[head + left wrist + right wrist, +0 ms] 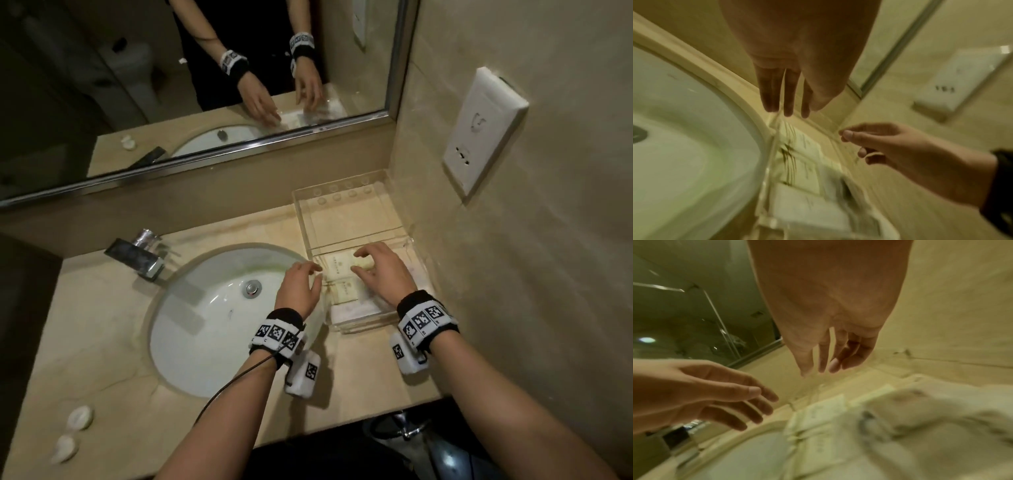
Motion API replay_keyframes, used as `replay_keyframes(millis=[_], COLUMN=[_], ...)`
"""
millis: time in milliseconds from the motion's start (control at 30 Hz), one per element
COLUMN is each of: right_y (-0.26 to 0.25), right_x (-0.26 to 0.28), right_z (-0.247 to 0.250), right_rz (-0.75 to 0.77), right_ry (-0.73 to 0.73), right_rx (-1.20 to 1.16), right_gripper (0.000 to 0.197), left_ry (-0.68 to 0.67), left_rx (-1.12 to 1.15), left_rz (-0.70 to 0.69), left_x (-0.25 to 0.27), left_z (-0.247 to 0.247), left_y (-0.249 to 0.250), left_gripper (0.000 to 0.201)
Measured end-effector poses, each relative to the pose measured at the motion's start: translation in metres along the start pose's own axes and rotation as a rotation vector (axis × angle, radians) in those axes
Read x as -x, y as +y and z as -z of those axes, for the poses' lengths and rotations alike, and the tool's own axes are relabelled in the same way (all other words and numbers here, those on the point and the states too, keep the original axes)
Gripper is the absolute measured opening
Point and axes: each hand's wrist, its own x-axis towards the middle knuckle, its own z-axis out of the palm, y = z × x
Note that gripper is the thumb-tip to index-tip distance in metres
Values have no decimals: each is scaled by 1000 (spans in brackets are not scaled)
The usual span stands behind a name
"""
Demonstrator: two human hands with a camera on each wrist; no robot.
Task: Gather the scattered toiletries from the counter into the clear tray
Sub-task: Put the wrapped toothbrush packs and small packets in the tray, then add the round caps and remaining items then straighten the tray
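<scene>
Two hands hover at the near end of the tray (346, 205), which sits on the counter (102, 325) in the corner by the wall, right of the sink (205, 308). Its long axis runs from the person toward the mirror (171, 68). From the head view, the left hand (298, 287) is at the tray's left wall, fingers loosely bent and empty. The right hand (382, 274) is over the tray, fingers spread, holding nothing. Two flat packets (337, 263) lie inside, one behind the other, with a pale yellowish item (363, 263) beside them. Only this view shows two white caps (79, 417) far left on the counter, and the tap (144, 253).

The left wrist view, blurred, shows the left fingers (788, 94) straight and close together above the tray's edge.

The right wrist view shows the right fingers (823, 353) hanging slightly apart, and a white blurred thing in the tray that I cannot identify.
</scene>
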Motion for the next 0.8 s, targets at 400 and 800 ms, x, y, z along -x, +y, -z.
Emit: replay_keyframes(millis=[400, 800], right_y=[-201, -356], right_x=[-9, 41], right_z=[-143, -316], right_rz=[357, 489], right_ry=[-424, -896], right_rx=[-214, -66], right_gripper=[13, 21], left_ry=[336, 506], left_rx=[181, 181], left_rz=[647, 1113], left_x=[137, 271], left_z=[143, 206], left_y=[-182, -311], left_gripper=[13, 39])
